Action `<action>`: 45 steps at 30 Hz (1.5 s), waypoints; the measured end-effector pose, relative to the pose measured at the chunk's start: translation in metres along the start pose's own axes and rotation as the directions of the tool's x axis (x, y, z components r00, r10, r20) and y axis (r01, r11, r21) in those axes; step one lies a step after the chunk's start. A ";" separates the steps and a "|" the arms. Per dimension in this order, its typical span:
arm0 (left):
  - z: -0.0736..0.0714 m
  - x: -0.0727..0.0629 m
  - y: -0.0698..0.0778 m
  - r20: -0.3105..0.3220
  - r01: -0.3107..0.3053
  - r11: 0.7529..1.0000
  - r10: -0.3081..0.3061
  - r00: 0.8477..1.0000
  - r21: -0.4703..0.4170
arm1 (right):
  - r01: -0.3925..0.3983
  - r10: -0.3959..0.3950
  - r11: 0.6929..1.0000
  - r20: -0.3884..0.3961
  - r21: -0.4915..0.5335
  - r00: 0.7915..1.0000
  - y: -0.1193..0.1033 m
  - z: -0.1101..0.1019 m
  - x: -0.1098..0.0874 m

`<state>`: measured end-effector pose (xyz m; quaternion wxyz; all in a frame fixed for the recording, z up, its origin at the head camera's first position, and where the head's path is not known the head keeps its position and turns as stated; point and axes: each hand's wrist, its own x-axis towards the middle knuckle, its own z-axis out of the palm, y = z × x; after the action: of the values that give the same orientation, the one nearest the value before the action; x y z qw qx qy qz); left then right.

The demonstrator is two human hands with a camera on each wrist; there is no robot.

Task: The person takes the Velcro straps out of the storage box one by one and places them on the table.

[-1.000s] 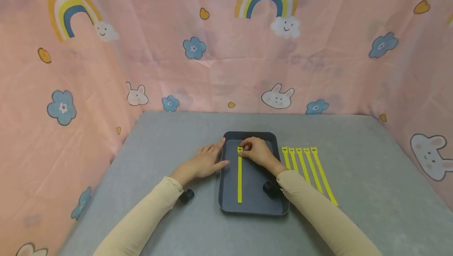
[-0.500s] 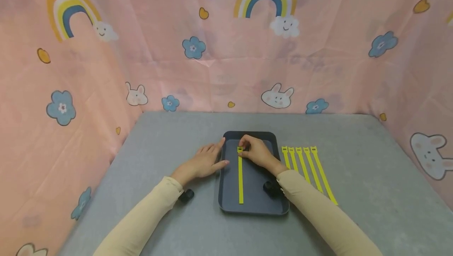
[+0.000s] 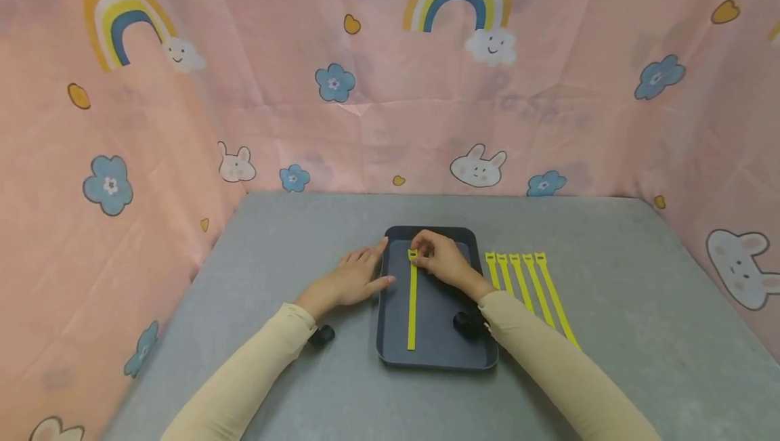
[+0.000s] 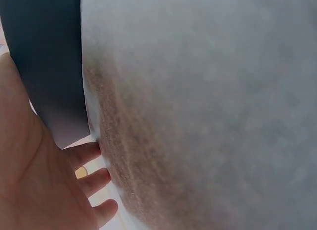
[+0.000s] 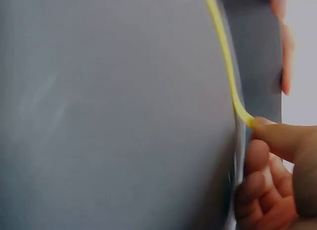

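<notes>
A yellow cable tie strap (image 3: 412,305) with a slotted head lies lengthwise along the left part of a dark grey tray (image 3: 453,353). My right hand (image 3: 443,258) pinches this strap just below its head, between thumb and fingers. In the right wrist view the strap (image 5: 225,52) bends up toward the thumb and fingertip. My left hand (image 3: 350,278) rests at the tray's left rim with its fingers spread and straight. The left wrist view has the left hand (image 4: 44,175) beside the dark tray wall (image 4: 54,57).
Several more yellow straps (image 3: 548,278) lie in a row on the grey table (image 3: 640,305) right of the tray, partly hidden by the right forearm. A pink patterned curtain (image 3: 378,122) encloses the table at the back and sides. Black wrist cameras (image 3: 466,324) hang under both sleeves.
The right hand has lifted slightly and moved a little away from me, and the strap's head has shifted with it. The strap's near end swung slightly right, then back left. The left hand stays put.
</notes>
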<state>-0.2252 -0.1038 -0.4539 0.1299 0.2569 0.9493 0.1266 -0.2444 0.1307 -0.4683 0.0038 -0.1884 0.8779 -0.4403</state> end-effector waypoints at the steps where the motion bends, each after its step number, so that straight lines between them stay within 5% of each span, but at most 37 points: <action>1: 0.000 0.000 0.000 0.003 0.001 1.000 -0.001 1.000 0.003 | -0.005 0.005 1.000 -0.002 0.012 1.000 0.000 0.000 0.000; 20: 0.002 0.001 -0.001 0.005 0.014 1.000 -0.014 1.000 -0.003 | -0.010 0.012 0.984 -0.011 0.177 1.000 -0.035 -0.049 -0.018; 38: -0.001 -0.002 -0.002 -0.001 -0.019 0.999 0.019 1.000 -0.028 | -0.029 0.057 0.970 -0.110 0.243 0.992 -0.073 -0.152 -0.052; 45: -0.001 -0.003 -0.002 0.003 -0.027 0.999 0.027 1.000 -0.024 | -0.078 0.103 0.981 -0.137 0.179 0.985 -0.066 -0.194 -0.073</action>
<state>-0.2239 -0.1073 -0.4526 0.1327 0.2684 0.9439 0.1391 -0.1883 0.2693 -0.3100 -0.0238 -0.1144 0.8421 -0.5266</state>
